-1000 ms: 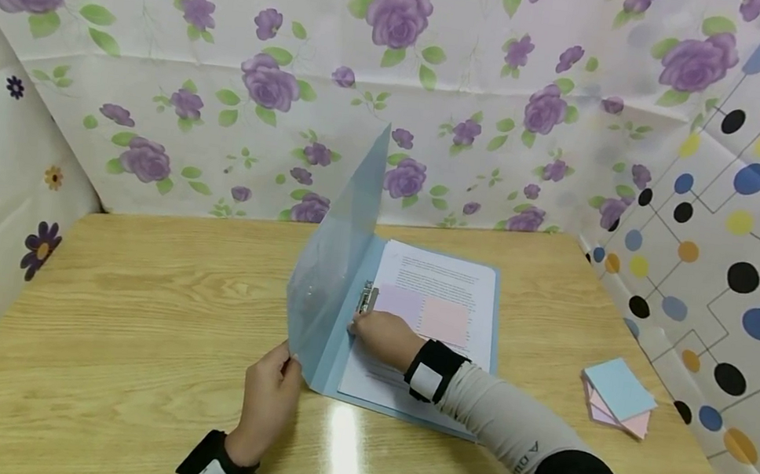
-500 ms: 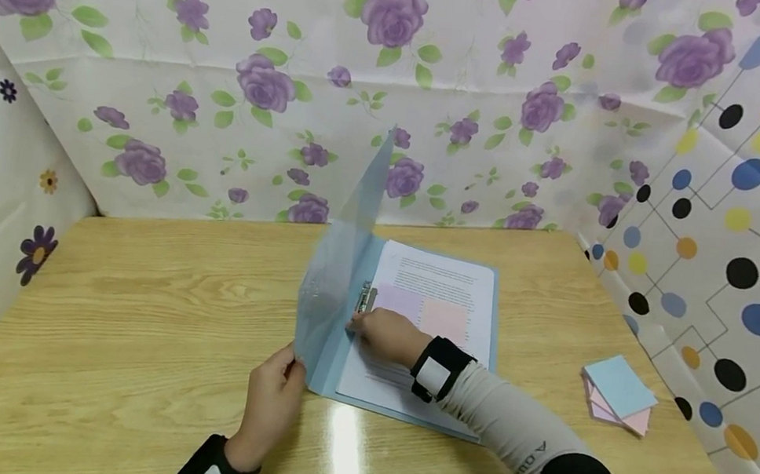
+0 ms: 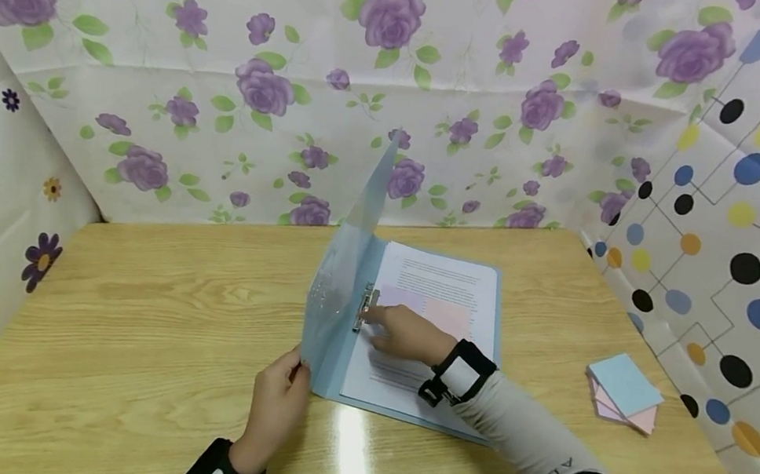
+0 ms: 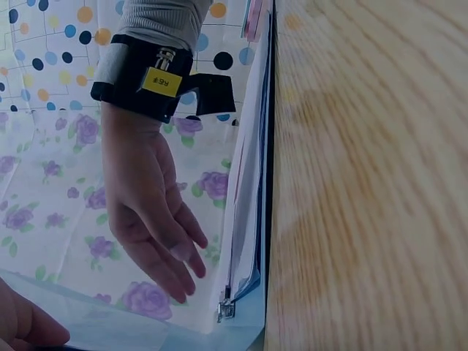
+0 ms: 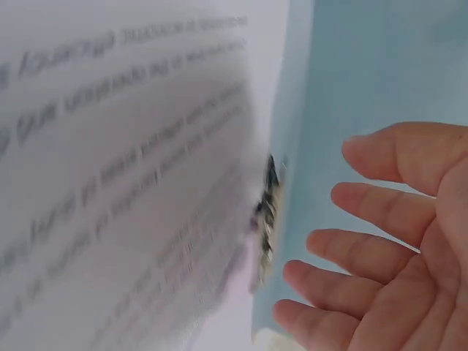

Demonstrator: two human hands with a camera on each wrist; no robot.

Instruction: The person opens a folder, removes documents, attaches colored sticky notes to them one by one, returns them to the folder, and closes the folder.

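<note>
A light-blue folder (image 3: 332, 373) lies on the table, its translucent front cover (image 3: 339, 279) raised steeply. My left hand (image 3: 277, 402) pinches the cover's near edge; part of this hand (image 4: 25, 318) shows in the left wrist view. Printed sheets (image 3: 446, 277) lie inside, with a purple sticky note (image 3: 401, 296) and a pink one (image 3: 448, 317) on top. Along the spine sits a metal clip (image 3: 363, 306). My right hand (image 3: 411, 334) hovers by it, partly covering the notes. In the right wrist view, its fingers (image 5: 344, 289) are spread and hold nothing, beside the clip (image 5: 267, 219).
A small stack of blue and pink sticky notes (image 3: 625, 386) lies to the right on the wooden table (image 3: 161, 337). Flower-patterned sheeting (image 3: 256, 143) rises behind the table, and dotted sheeting (image 3: 741, 313) stands along the right side.
My right hand has come off the clip's near end, moving slightly right, its fingers loosened. My left hand has tipped the cover a little further right, towards the sheets.
</note>
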